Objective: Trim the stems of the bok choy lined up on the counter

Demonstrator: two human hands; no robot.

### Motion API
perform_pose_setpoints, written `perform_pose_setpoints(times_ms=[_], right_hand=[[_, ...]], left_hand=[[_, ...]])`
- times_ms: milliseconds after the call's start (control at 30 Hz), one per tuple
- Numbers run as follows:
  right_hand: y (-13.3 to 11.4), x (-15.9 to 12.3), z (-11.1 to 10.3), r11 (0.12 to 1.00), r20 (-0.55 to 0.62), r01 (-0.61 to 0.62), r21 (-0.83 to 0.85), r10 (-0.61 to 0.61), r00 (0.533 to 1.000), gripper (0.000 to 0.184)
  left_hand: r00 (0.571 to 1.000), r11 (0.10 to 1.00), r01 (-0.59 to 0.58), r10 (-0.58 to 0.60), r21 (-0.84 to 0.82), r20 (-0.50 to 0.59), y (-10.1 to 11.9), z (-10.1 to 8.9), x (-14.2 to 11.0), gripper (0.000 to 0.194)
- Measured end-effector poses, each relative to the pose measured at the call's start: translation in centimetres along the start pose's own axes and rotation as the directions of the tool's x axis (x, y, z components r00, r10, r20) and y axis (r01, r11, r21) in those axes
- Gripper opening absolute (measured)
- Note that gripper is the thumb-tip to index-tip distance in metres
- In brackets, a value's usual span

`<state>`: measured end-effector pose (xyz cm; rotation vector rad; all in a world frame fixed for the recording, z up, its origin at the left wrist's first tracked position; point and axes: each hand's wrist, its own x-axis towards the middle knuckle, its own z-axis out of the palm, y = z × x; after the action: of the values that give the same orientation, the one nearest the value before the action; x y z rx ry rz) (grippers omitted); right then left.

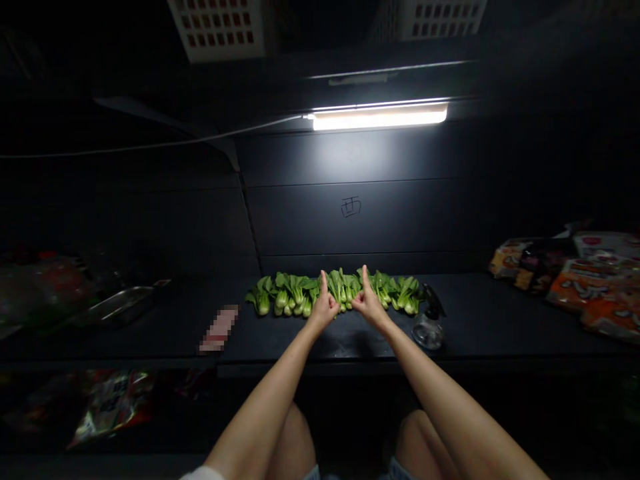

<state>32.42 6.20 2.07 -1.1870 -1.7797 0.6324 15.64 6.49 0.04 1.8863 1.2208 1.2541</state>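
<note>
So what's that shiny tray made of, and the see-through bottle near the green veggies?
The tray looks like stainless steel: its smooth grey surface shines under the light. The bottle is clear glass or plastic, hard to tell which, since you can see through it. Its dark sprayer top looks like plastic.

The left hand (324,308) and right hand (370,305), thumbs up, are at a row of bok choy (295,295), possibly touching it. A spray bottle (428,328) stands just beside the row.

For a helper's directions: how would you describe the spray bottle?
On the black table, find the row of green bok choy under the lit wall. Just past its right end stands a clear spray bottle with a black trigger head, the only see-through container there.
</note>
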Motion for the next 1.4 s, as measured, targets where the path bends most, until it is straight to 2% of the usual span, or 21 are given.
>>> perform_pose_setpoints(times_ms=[100, 200, 867, 967, 1067, 1133, 1200, 1333, 1400], right_hand=[[0.2, 0.2, 0.3, 0.991, 0.019, 0.055, 0.126, -0.058, 0.998, 0.103], [0.1, 0.2, 0.5, 0.979, 0.026, 0.091, 0.183, -0.097, 0.995, 0.103], [1.7, -0.4, 0.0, 0.979, 0.070, 0.099, 0.180, -0.113, 0.991, 0.099], [2.0, -0.3, 0.0, 0.985, 0.071, 0.099, 0.141, -0.110, 0.991, 0.089], [2.1, -0.1, -0.1, 0.994, 0.047, 0.079, 0.078, -0.083, 0.995, 0.063], [1.7, 0.2, -0.1, 0.997, 0.022, 0.056, 0.057, -0.057, 0.998, 0.045], [1.1, 0.4, -0.2, 0.997, 0.003, 0.036, 0.064, -0.036, 0.999, 0.041], [-1.1, 0.5, -0.6, 0.991, 0.007, 0.029, 0.128, -0.030, 1.000, 0.053], [-2.4, 0.5, -1.0, 0.979, 0.023, 0.012, 0.202, -0.017, 1.000, 0.061]], left_hand=[[0.998, 0.987, -0.061, 0.061, -0.151, -0.003, -0.3, 0.3, 0.0, 0.104], [0.997, 0.977, -0.073, 0.070, -0.203, -0.023, -0.2, 0.3, 0.0, 0.105], [0.998, 0.990, -0.066, 0.068, -0.125, 0.009, -0.3, 0.1, -0.3, 0.098], [0.999, 0.990, -0.052, 0.054, -0.128, 0.005, -0.5, 0.0, -0.3, 0.097], [0.999, 0.986, -0.021, 0.016, -0.163, -0.028, -0.6, -0.3, -0.1, 0.092], [0.998, 0.980, 0.008, -0.020, -0.198, -0.054, -0.5, -0.5, 0.1, 0.083], [0.996, 0.971, 0.031, -0.051, -0.235, -0.077, -0.2, -0.7, 0.5, 0.073], [0.989, 0.935, 0.068, -0.109, -0.347, -0.098, 1.5, -1.0, 1.0, 0.057], [0.989, 0.897, 0.118, -0.142, -0.425, -0.025, 2.7, -1.3, 1.0, 0.054]])
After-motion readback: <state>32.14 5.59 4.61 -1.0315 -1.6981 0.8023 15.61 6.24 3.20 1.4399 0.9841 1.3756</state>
